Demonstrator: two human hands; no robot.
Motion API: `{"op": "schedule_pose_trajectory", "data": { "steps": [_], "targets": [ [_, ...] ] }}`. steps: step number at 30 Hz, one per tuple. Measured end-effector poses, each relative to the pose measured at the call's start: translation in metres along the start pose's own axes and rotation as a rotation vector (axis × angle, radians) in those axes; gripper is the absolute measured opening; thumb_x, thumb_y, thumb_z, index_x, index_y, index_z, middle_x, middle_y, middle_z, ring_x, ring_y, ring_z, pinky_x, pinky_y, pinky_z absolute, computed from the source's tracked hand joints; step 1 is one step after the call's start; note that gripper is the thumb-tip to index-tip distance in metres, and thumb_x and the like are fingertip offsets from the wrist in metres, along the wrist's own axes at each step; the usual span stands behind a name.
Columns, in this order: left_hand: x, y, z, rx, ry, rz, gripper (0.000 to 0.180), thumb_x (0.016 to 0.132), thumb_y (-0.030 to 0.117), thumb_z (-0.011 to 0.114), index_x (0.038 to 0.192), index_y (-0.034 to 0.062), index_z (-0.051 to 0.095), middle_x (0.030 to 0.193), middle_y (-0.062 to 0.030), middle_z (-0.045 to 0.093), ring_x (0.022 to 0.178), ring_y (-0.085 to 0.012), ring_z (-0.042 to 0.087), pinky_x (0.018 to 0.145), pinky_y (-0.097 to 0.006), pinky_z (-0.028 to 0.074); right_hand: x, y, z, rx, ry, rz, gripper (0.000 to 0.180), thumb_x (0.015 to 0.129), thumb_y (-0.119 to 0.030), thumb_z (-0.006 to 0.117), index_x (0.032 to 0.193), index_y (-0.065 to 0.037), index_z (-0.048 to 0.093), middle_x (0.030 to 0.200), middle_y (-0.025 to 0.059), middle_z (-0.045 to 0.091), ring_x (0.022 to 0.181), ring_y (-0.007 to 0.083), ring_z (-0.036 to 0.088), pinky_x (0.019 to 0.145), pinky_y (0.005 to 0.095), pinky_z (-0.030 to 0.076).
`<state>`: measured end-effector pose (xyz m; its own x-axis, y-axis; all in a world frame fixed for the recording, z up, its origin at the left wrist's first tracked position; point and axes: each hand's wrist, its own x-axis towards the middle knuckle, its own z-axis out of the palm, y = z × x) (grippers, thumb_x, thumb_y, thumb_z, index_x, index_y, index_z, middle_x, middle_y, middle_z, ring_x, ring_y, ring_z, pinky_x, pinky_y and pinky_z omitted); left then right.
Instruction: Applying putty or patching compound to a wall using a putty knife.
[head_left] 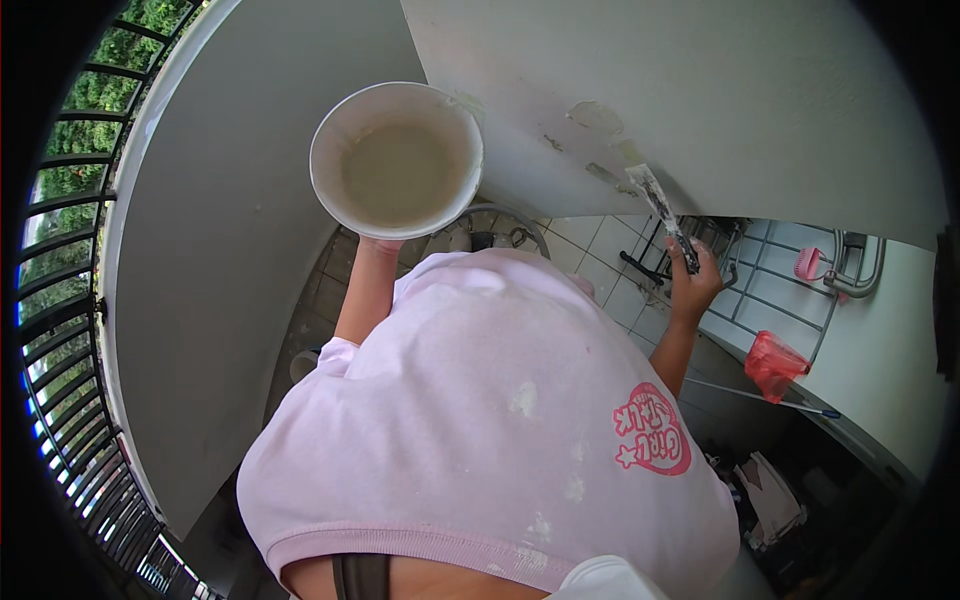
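Observation:
A white bucket [328,172] with a pale, off-white liquid or paste inside is held up at the left. My left hand [382,246] supports it from below, its fingers mostly hidden under the bucket. At the right, my right hand [697,283] is closed round the dark handle of a putty knife [662,208] whose blade is smeared white. The blade's tip is at the grey-white wall [740,110], beside a rough patch [596,117] with chipped and dark marks; whether it touches, I cannot tell.
A metal drying rack [765,265] stands below the wall at right, with a pink brush [807,263] and a red plastic bag [775,366] on it. Black railings [70,210] run along the left. Floor tiles [610,240] show beneath.

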<state>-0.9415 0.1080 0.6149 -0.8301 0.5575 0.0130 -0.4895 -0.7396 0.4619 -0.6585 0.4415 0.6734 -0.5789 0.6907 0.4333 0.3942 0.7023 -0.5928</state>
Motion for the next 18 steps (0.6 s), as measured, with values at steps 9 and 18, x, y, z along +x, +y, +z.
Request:
{"op": "schedule_pose_trajectory", "data": {
  "steps": [9, 18],
  "targets": [
    [0.011, -0.008, 0.014, 0.139, -0.067, 0.042, 0.048, 0.098, 0.038, 0.058, 0.136, 0.0083, 0.056, 0.133, -0.0114, 0.06, 0.119, -0.0245, 0.06, 0.094, -0.046, 0.054, 0.018, -0.029, 0.005, -0.113, -0.029, 0.037, 0.035, 0.081, -0.025, 0.085, 0.097, 0.004, 0.073, 0.087, 0.0175, 0.074, 0.079, 0.0262, 0.071, 0.077, 0.0342, 0.054],
    [0.01, -0.001, 0.026, 0.339, -0.055, 0.113, 0.046, 0.099, 0.036, 0.059, 0.134, 0.007, 0.058, 0.131, -0.0114, 0.063, 0.117, -0.0229, 0.063, 0.092, -0.045, 0.058, 0.05, -0.12, -0.063, 0.161, -0.198, -0.185, 0.028, 0.08, -0.008, 0.084, 0.104, 0.003, 0.073, 0.095, 0.0144, 0.076, 0.077, 0.017, 0.071, 0.07, 0.0316, 0.055]
  ]
}}
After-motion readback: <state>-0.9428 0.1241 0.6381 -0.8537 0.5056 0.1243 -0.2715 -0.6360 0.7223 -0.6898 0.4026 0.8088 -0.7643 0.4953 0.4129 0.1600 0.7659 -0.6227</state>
